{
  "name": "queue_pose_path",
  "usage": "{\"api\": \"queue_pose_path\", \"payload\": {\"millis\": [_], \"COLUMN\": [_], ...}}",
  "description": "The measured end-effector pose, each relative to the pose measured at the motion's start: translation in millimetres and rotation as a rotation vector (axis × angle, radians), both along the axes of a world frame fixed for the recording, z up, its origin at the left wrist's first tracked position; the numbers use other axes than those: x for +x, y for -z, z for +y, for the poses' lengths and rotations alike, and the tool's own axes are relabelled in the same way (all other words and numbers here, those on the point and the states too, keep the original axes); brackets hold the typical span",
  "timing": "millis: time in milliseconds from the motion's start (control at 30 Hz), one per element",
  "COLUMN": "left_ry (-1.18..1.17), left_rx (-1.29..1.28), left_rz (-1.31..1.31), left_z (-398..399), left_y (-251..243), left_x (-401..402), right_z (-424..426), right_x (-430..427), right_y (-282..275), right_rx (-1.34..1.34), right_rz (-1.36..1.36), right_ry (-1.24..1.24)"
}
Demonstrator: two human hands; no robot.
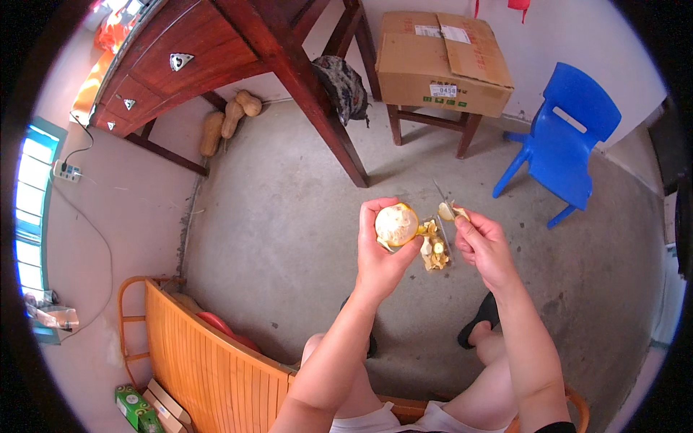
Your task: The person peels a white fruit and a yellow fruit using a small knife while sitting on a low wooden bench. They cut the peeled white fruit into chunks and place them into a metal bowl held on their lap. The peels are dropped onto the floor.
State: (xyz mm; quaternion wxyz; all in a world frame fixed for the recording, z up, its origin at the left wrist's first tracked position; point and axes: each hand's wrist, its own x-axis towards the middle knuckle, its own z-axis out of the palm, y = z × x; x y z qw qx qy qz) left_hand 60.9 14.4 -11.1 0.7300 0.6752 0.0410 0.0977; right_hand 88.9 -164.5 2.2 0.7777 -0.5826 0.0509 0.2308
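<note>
My left hand (379,249) cups a partly peeled citrus fruit (397,223). White pith shows on its upper face, and yellow rind remains around the side. In my right hand (483,246) is a small knife (441,190), its thin blade pointing up and away from me. A piece of peel (446,211) hangs by the blade near my right thumb. Below and between the hands, a clear plastic container (447,254) stands on the floor. Several scraps of yellow and white peel (435,248) lie in it.
A slatted bamboo bench (227,368) runs along the lower left. Ahead stand a dark red wooden desk (200,48), a cardboard box (441,65) on a wooden stool (427,120), and a blue plastic chair (563,146). Several squashes (233,119) rest against the wall.
</note>
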Motion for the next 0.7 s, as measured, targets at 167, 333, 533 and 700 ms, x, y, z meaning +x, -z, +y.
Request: {"api": "queue_pose_path", "payload": {"millis": [167,333,533,700], "left_ry": [0.02,0.005,-0.054,-0.065], "left_rx": [-0.066,-0.097,-0.179,-0.155], "left_rz": [0.07,0.114,0.203,0.21], "left_z": [-1,-2,3,2], "left_y": [-1,5,9,13], "left_x": [1,3,6,8], "right_z": [-1,-6,-9,-10], "right_x": [2,1,6,9], "right_y": [18,41,51,71], "right_rx": [-0.162,-0.415,-0.53,-0.668], "right_rz": [-0.015,-0.155,-0.137,-0.155], "right_ry": [-0.052,-0.093,-0.169,-0.16]}}
